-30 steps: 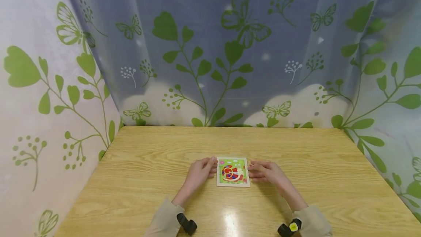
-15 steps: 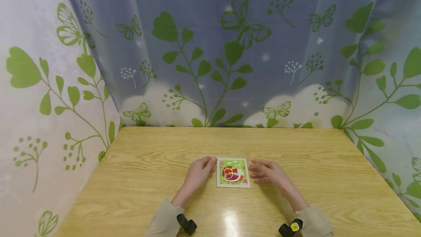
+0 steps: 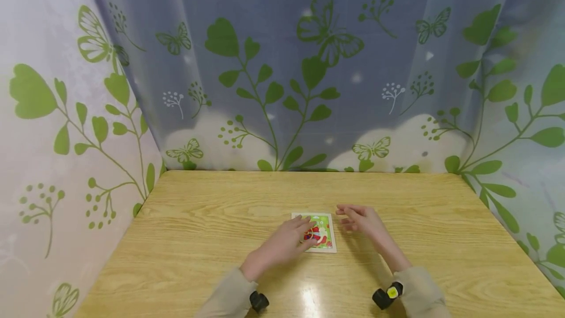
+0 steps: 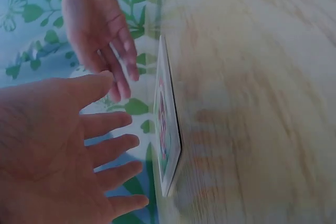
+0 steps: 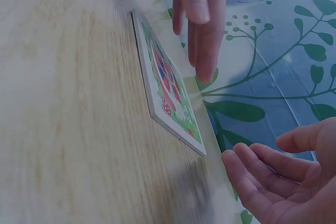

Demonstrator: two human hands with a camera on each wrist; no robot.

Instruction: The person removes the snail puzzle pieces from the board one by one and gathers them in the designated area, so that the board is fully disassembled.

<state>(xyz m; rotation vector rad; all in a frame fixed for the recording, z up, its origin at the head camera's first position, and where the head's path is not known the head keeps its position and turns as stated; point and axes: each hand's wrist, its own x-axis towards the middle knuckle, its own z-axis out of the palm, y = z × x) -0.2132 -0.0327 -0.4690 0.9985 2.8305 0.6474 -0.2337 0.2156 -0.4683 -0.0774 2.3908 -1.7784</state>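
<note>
A small square picture puzzle [image 3: 325, 232] with a pale wooden frame lies flat on the table, showing a red snail on a green ground. My left hand [image 3: 284, 242] hovers over its left half with fingers spread, hiding part of the picture in the head view. The left wrist view shows a gap between those fingers [image 4: 113, 148] and the puzzle [image 4: 167, 124]. Just off the puzzle's right edge is my right hand [image 3: 362, 222], its fingers loosely bent and holding nothing. In the right wrist view the puzzle [image 5: 168, 85] sits between both hands.
The wood-grain table [image 3: 212, 210] extends around the puzzle on every side. Behind it hangs a blue-grey curtain [image 3: 282, 112] printed with green leaves and butterflies, and similar pale cloth covers both sides. Each sleeved wrist wears a small black device [image 3: 383, 298].
My left hand has left the puzzle's left edge and moved right, over the picture, with its fingers spreading. The right hand has lifted slightly away from the right edge. The puzzle stays in place.
</note>
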